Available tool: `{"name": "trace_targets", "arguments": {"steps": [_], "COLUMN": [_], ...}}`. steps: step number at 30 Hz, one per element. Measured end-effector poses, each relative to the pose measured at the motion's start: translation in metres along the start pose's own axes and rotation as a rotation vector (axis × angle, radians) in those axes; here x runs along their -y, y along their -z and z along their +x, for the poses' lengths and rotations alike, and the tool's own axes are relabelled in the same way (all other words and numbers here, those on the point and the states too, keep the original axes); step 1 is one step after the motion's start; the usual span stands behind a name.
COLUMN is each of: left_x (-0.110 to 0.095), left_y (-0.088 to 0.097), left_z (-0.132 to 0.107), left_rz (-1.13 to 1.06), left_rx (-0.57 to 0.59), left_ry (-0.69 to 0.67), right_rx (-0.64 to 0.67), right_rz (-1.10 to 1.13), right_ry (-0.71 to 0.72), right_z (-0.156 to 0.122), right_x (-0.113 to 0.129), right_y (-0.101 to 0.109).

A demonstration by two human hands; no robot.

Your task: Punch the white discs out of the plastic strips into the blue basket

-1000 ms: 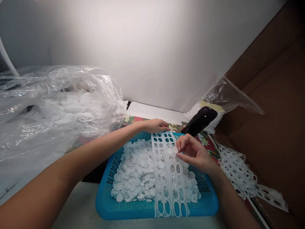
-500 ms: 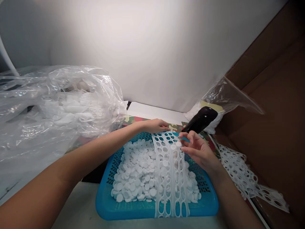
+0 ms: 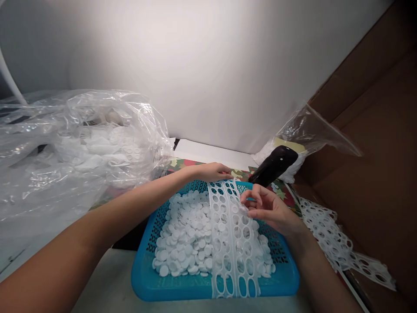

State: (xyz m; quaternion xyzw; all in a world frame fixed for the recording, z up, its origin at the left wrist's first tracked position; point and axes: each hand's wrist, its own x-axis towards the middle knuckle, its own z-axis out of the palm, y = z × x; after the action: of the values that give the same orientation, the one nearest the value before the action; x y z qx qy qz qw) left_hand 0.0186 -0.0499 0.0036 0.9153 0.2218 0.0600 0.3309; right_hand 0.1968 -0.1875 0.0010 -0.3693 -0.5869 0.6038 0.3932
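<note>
A wide white perforated plastic strip [image 3: 233, 243] lies lengthwise across a heap of small white plastic discs [image 3: 184, 234] in a blue mesh basket [image 3: 211, 290]. Its upper end reaches the basket's far rim, where my left hand [image 3: 211, 172] grips it. My right hand [image 3: 270, 209] is over the strip's right edge, with thumb and fingertips pinched on a white disc [image 3: 244, 209]. That disc is partly hidden by the fingers. Several other discs sit in the strip's holes.
A large clear plastic bag [image 3: 81, 148] of white pieces fills the left side. A black handheld object [image 3: 273, 165] and a second bag [image 3: 312, 130] stand beyond the basket. More perforated strip [image 3: 332, 243] lies to the right, against a cardboard wall [image 3: 365, 130].
My right hand has moved slightly down and left along the strip's edge, and the strip's upper part has shifted a little. My left hand has stayed in place.
</note>
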Motion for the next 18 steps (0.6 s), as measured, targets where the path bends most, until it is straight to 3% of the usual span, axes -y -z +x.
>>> {"name": "trace_targets", "arguments": {"steps": [10, 18], "left_x": [0.0068, 0.0088], "left_y": [-0.0017, -0.0032], "left_z": [0.0028, 0.0051], "left_rz": [-0.008, 0.0], "left_rx": [-0.002, -0.006], "left_ry": [-0.013, -0.019], "right_rx": [0.014, 0.206], "right_rz": [0.028, 0.104], "right_ry": [0.03, 0.015], "right_z": [-0.0028, -0.0029], "right_x": [-0.001, -0.0045], "right_y": [-0.0004, 0.0004]}}
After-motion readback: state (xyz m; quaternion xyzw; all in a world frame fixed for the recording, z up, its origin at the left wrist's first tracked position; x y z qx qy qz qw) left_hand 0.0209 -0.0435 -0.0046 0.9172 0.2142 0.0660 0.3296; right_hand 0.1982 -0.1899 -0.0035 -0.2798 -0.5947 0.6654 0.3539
